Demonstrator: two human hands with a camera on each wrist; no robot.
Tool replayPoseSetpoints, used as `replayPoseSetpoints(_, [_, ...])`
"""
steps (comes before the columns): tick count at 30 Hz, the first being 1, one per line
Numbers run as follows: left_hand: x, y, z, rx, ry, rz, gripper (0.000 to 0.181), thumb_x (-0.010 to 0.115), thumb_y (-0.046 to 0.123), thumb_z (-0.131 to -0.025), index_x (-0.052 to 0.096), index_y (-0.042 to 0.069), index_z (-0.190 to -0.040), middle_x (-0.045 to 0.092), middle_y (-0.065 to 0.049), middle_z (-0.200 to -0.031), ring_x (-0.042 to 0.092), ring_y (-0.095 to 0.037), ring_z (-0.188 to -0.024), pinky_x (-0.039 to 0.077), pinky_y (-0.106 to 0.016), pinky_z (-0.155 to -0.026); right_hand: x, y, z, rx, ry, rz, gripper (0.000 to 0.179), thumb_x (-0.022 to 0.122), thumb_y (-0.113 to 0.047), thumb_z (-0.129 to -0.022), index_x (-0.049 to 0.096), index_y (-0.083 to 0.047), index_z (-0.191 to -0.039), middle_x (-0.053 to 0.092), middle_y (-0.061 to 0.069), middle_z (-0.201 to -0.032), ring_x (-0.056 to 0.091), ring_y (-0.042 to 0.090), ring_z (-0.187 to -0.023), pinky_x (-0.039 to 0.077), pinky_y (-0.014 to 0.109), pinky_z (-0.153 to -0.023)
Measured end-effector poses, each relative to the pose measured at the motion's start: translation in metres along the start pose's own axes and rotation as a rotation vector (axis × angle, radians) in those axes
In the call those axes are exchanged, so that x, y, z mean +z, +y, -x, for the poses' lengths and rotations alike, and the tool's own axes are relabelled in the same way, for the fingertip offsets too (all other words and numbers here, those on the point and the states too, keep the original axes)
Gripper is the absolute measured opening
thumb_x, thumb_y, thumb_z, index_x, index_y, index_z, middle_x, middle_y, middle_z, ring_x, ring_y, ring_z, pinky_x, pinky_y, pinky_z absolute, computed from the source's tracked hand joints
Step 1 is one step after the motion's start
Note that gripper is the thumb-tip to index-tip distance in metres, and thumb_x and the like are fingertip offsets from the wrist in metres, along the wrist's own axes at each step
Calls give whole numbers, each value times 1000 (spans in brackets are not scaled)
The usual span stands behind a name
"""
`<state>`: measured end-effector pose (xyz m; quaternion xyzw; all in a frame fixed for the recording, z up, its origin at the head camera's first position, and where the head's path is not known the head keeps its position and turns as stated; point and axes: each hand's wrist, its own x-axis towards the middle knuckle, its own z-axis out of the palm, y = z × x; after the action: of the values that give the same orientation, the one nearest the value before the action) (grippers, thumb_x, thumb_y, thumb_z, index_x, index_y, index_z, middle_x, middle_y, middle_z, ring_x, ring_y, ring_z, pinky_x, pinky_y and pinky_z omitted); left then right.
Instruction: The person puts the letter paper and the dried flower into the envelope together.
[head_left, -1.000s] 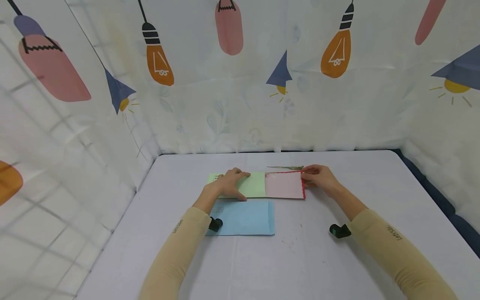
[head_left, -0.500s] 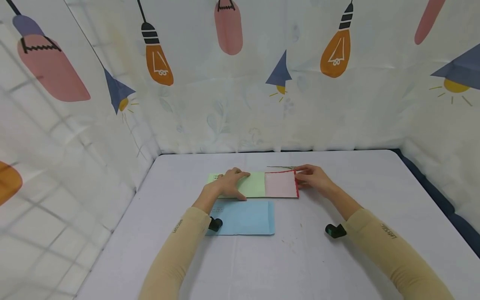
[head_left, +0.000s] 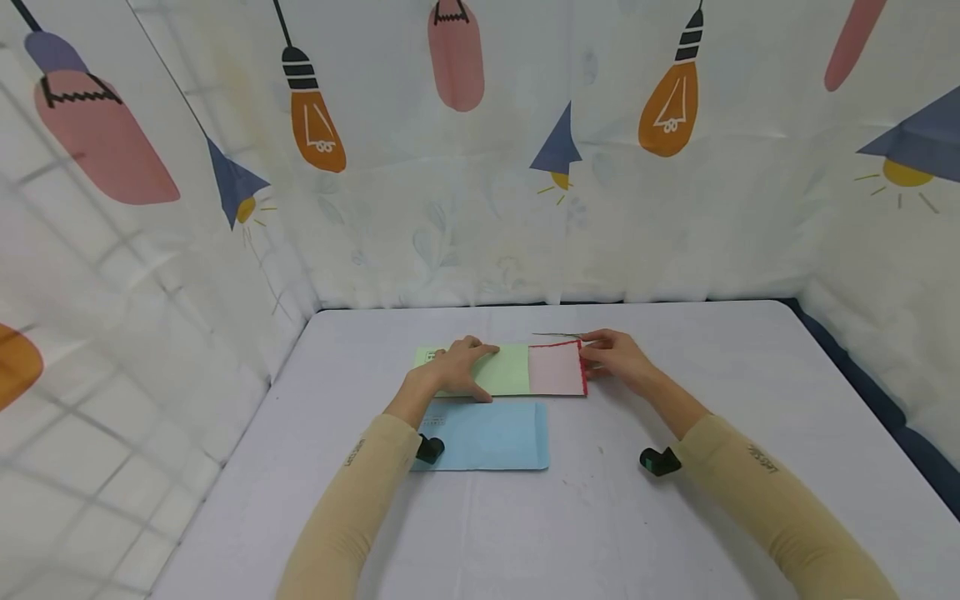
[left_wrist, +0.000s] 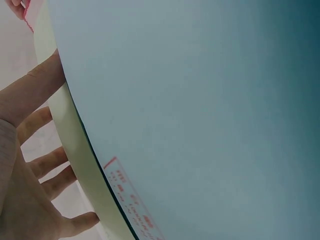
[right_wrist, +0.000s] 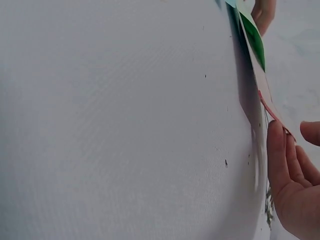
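Ideally, left hand spread over the green envelope near the far edge of the worktop, I should nudge the pink card squarely with my right hand, its thumb apart.

Front envelope is set on the worktop, partly covered by the left sleeve. Rear envelope is placed just behind it. Left hand is laid across the rear envelope's left half. Card: left part is covered by the rear envelope, rest left out to the right, right edge pinched by right hand. Twig is placed just behind the card. Worktop is backed by a curtain.
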<state>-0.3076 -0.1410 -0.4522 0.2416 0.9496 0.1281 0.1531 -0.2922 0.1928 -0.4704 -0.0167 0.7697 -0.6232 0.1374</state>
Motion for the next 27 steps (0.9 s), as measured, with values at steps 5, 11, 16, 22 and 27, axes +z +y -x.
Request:
replayPoseSetpoints(5, [0,0,0,5,0,0,95,88,45,-81,40,24,-160,35,-13,-157,33,-33,-144,28,-62,-111,4,0,-3,3,8,-8,46,63,-13,-104,49,7,-143,58,26,-128,66,32,-107,58,37,-86])
replayPoseSetpoints(11, [-1,1,0,-3,-4,-4,95,88,45,-80,40,26,-159,36,-12,-157,33,-32,-143,28,-62,-111,10,-3,-4,3,-2,23,46,63,-15,-104,50,5,-143,59,24,-127,66,32,-109,57,38,-88])
replayPoseSetpoints(16, [-1,1,0,-7,-3,-14,95,88,46,-80,40,27,-159,37,-11,-156,34,-31,-143,29,-60,-111,17,-5,-5,10,-3,36,45,63,-16,-104,51,4,-142,59,23,-126,66,32,-108,58,37,-87])
replayPoseSetpoints(22, [-1,1,0,-2,-7,-17,95,88,47,-80,40,26,-159,36,-11,-156,34,-31,-143,29,-62,-110,23,-5,-7,16,-7,37,44,63,-15,-104,51,2,-143,59,22,-126,67,30,-107,58,35,-86])
replayPoseSetpoints(27, [-1,1,-1,4,-5,-11,94,88,46,-80,41,24,-159,36,-12,-156,34,-32,-143,29,-63,-110,27,-6,-8,6,-6,34,44,63,-14,-104,52,2,-143,59,23,-125,67,31,-107,58,36,-86])
